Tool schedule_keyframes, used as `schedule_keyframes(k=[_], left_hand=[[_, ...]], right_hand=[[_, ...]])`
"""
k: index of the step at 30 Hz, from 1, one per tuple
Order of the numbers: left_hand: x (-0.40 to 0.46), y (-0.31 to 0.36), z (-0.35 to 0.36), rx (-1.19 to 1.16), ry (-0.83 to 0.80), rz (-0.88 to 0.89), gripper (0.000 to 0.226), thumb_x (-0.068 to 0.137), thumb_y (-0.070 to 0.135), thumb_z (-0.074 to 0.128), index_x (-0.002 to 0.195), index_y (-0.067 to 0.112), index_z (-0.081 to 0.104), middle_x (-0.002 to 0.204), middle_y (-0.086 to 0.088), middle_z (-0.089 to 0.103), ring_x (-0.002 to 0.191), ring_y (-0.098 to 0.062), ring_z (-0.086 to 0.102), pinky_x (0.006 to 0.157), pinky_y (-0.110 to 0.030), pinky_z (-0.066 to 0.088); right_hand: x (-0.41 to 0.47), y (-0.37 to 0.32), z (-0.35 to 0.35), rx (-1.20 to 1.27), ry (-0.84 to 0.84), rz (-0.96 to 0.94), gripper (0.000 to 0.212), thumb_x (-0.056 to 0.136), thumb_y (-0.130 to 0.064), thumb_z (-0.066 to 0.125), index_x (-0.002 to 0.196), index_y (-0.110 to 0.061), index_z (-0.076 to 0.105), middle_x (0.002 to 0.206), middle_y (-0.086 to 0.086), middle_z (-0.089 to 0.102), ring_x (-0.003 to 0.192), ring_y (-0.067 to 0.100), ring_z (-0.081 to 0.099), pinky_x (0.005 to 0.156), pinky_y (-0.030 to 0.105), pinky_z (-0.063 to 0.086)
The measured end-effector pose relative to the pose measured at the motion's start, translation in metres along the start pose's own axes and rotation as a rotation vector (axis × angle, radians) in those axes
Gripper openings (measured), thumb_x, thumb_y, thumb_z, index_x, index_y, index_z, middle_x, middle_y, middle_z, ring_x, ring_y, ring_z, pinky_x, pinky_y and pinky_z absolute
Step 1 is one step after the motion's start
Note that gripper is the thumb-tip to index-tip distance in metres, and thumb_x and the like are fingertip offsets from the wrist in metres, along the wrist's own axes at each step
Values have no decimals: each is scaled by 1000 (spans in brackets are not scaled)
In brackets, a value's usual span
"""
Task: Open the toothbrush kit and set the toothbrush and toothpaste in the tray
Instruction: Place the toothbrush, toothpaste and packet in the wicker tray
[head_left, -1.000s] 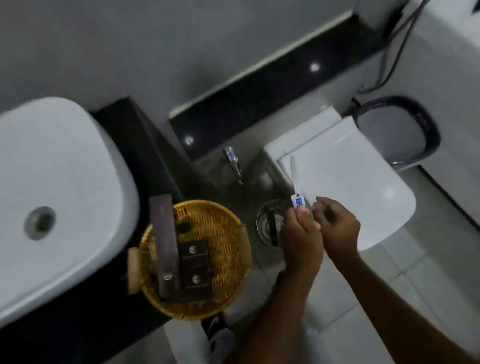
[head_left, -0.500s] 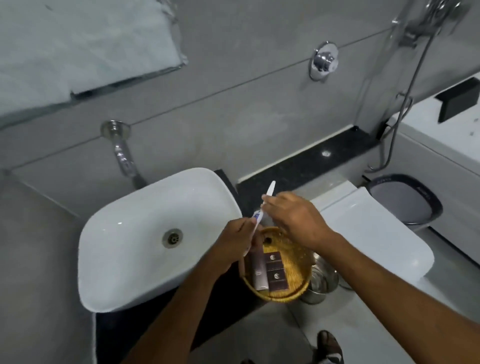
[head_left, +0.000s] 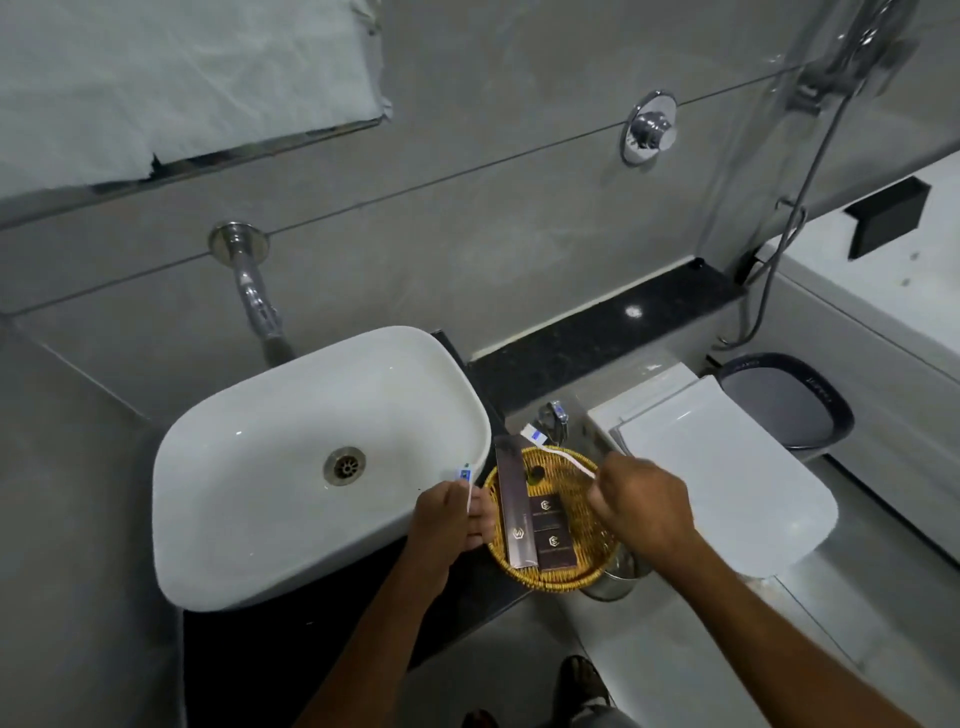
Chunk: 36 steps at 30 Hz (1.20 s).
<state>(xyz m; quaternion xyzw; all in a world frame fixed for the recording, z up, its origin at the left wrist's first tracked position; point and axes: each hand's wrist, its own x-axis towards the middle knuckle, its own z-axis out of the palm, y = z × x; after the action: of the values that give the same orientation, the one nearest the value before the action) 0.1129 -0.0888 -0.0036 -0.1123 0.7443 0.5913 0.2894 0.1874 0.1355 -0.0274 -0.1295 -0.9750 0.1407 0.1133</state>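
A round woven tray (head_left: 586, 564) sits on the black counter to the right of the basin. In it lie a long dark kit box (head_left: 511, 506) and two small dark boxes (head_left: 551, 530). My right hand (head_left: 641, 512) hovers over the tray's right side, shut on the white toothbrush (head_left: 569, 460). The brush slants across the tray's far rim with its head pointing up and left. My left hand (head_left: 449, 522), over the basin's right edge just left of the tray, pinches a small toothpaste tube (head_left: 465, 475) with a blue label.
The white basin (head_left: 270, 467) with its wall spout (head_left: 254, 301) fills the left. A closed white toilet lid (head_left: 727, 467) lies to the right, with a grey waste bin (head_left: 784, 400) behind it. A steel bucket (head_left: 613, 584) stands on the floor under the tray's edge. A small tap (head_left: 553, 415) juts out behind the tray.
My hands have parted. The left hand carried the toothpaste left toward the basin, and the right hand brought the toothbrush down over the tray.
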Motion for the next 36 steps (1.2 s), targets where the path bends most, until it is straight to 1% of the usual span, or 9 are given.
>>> schedule_keyframes(k=[3,6,12,16,18,21,28,31,36], left_hand=[[-1,-14,18,5,-36,-29,32,99,24,36,92,7,62,84,-9,75,65,-15,71,58,-27,54],[6,-24,34,-16,-35,-46,32,100,24,37,99,2,60,91,-15,76,64,-14,72,55,-24,54],[25,-41,50,13,39,-90,29,99,25,40,96,3,59,90,-18,73,75,-28,69,66,-33,51],[28,-52,50,56,60,-97,30,98,24,41,98,0,58,92,-22,73,74,-30,65,60,-32,47],[30,-53,50,49,67,-98,29,99,24,40,97,1,58,87,-19,72,71,-26,63,54,-27,45],[32,-53,50,47,68,-97,26,98,25,40,93,6,58,83,-14,72,69,-23,63,53,-26,45],[30,-52,49,50,76,-101,26,97,24,41,95,5,59,81,-12,72,63,-16,62,50,-23,45],[30,-50,50,49,76,-104,27,97,23,41,97,3,59,81,-13,71,62,-16,62,50,-23,44],[30,-52,50,46,77,-110,28,98,25,40,97,5,59,83,-13,73,64,-17,63,51,-23,47]], right_hand=[[-12,2,14,319,-96,293,20,73,-35,70,66,-27,53,54,-12,58,49,3,54,45,20,36],[-13,-3,32,463,-100,428,20,77,-29,72,65,-25,55,56,-12,60,53,1,56,46,19,36],[1,-14,70,321,-101,554,17,89,-26,66,75,-19,60,76,-2,63,56,5,47,49,18,31],[4,-24,83,200,-88,545,18,93,-26,60,84,-12,69,86,4,71,81,18,64,70,25,43],[2,-26,89,175,-158,545,21,96,-28,54,92,-13,68,87,4,72,81,17,67,81,28,47],[-1,-26,93,237,-229,599,19,97,-29,53,100,-13,63,91,5,70,77,19,64,63,28,42],[-1,-24,95,212,-282,571,20,96,-29,54,95,-13,66,85,5,69,69,18,61,56,24,39],[3,-22,92,218,-308,574,19,95,-26,55,89,-12,67,75,1,63,61,14,53,47,20,30],[17,-23,90,275,-321,573,19,94,-23,56,85,-10,67,77,5,68,65,18,59,56,24,40]])
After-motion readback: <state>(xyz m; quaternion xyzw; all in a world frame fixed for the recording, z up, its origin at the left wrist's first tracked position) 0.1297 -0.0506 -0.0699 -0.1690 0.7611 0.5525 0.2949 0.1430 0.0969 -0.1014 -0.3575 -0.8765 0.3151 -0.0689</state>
